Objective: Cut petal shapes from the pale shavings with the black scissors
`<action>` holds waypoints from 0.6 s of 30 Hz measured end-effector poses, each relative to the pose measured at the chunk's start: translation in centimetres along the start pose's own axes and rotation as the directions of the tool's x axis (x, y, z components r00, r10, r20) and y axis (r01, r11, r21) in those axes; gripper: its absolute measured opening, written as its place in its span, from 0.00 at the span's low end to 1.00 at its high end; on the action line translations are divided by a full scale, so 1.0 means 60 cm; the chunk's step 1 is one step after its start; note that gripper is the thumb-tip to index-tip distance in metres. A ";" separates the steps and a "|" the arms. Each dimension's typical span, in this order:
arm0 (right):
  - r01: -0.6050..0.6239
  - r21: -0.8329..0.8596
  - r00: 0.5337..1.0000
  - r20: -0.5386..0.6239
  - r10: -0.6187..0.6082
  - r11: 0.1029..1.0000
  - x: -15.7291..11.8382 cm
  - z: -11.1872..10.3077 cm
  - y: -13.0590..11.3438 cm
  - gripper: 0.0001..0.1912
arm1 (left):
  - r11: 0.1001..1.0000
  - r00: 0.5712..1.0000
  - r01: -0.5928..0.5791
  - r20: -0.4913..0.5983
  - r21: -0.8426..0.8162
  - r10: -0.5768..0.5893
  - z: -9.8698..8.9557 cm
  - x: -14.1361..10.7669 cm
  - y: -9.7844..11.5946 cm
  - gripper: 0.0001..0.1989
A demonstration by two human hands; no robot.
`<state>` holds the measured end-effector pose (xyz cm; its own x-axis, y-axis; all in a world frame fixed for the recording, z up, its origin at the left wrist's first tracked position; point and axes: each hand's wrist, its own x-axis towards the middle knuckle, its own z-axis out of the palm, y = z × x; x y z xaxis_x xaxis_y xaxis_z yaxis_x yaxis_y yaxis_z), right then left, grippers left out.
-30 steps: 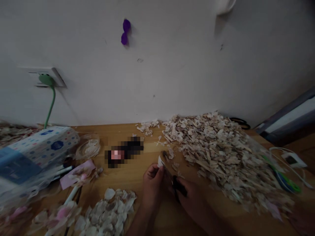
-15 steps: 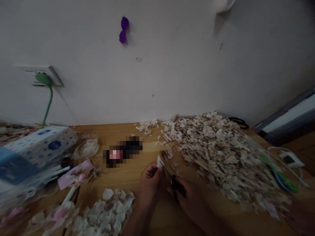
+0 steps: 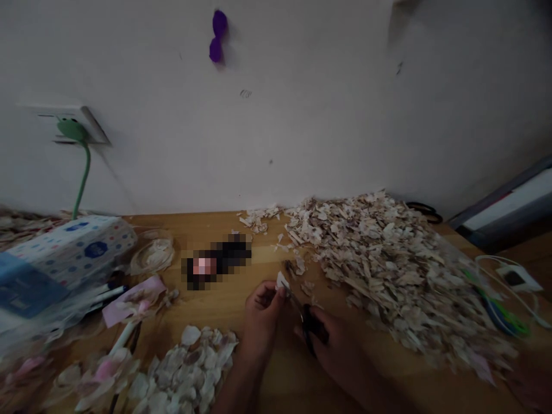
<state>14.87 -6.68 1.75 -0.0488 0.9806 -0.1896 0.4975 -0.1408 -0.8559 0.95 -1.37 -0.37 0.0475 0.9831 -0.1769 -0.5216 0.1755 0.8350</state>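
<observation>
**Trimming a small pale piece with scissors at the desk's near edge**

The left hand (image 3: 261,316) pinches a small white piece (image 3: 282,282), perhaps a shell or petal, between thumb and fingertips, holding it up just above the wooden desk (image 3: 207,310). The right hand (image 3: 334,348) is closed around the black handles of a pair of scissors (image 3: 302,313), whose blades point up and away to meet the piece; whether the blades are apart or together cannot be told through the blur.

The step in hand looks like cutting or trimming that piece. A large heap of pale trimmings (image 3: 388,270) lies just to the right, and a smaller pile of whole pale pieces (image 3: 185,368) lies to the left, near the left forearm.

The next move seems to call for a firm pinch, fingertips clear of the blades.
</observation>
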 end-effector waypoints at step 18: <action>-0.008 -0.046 0.999 0.031 0.010 0.999 0.002 -0.020 0.000 0.10 | 0.991 0.992 0.046 0.112 0.124 -0.060 -0.005 0.003 0.022 0.12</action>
<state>15.87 -6.41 2.33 -0.0707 0.9746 -0.2127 0.5373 -0.1424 -0.8313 -0.01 -0.98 0.55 0.1743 0.9704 -0.1671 -0.4091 0.2257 0.8841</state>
